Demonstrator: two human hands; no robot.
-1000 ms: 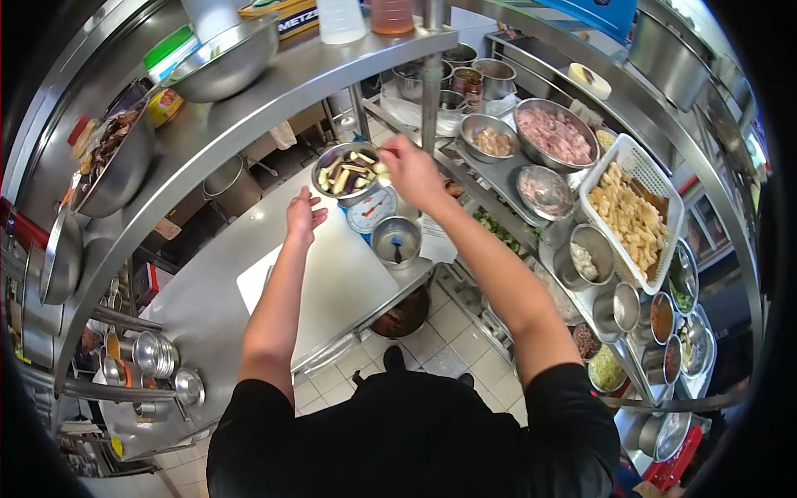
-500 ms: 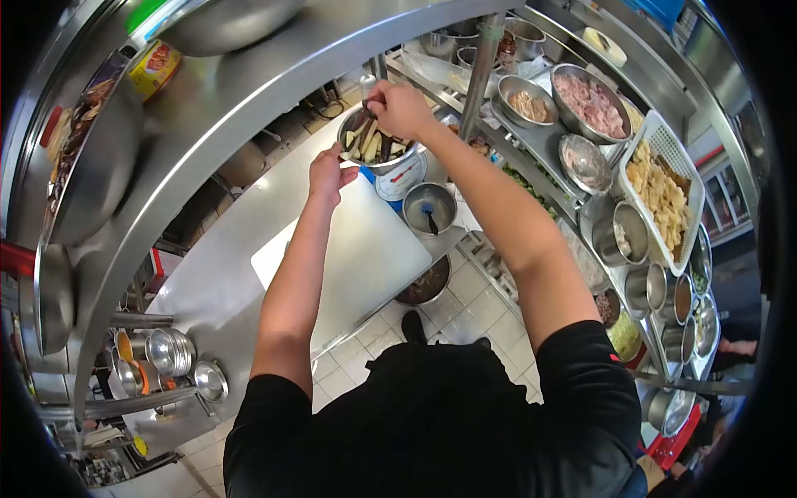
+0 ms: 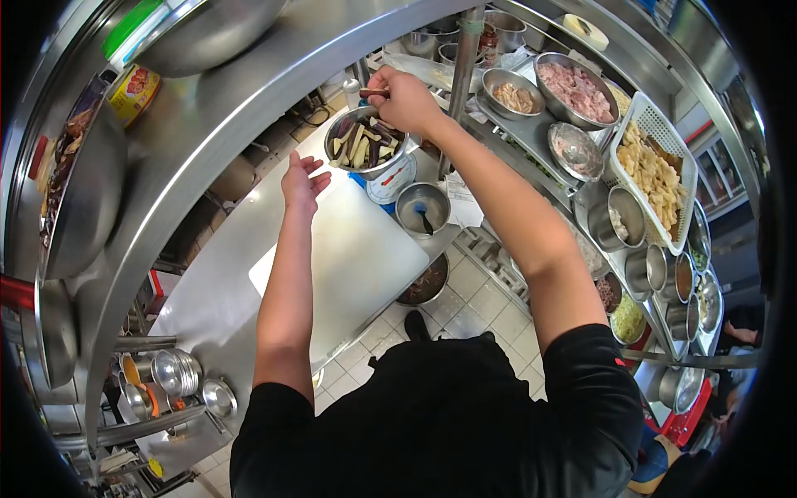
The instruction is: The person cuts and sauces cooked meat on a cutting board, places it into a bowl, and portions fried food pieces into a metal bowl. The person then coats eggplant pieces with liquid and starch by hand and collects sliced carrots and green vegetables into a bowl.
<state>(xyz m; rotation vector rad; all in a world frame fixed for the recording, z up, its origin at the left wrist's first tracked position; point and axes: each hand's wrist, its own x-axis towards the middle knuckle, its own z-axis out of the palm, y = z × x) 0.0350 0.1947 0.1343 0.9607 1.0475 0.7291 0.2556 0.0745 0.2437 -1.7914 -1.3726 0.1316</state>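
Steel round bowl (image 3: 385, 170), purple-skinned pale wedges (image 3: 360, 149); right hand (image 3: 403, 101) grip pinching slim brownish strip (image 3: 373, 92); left hand (image 3: 302, 181) loosely spread.

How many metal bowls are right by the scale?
2: one bowl on the scale, holding cut pieces, and another bowl beside it, with a black-handled tool inside. More may be hidden.

Left fingers (image 3: 312, 163) apart, right fingers (image 3: 382, 76) bent

Eggplant pieces (image 3: 364, 144) are dark purple and cream, the cutting board (image 3: 357, 245) plain white
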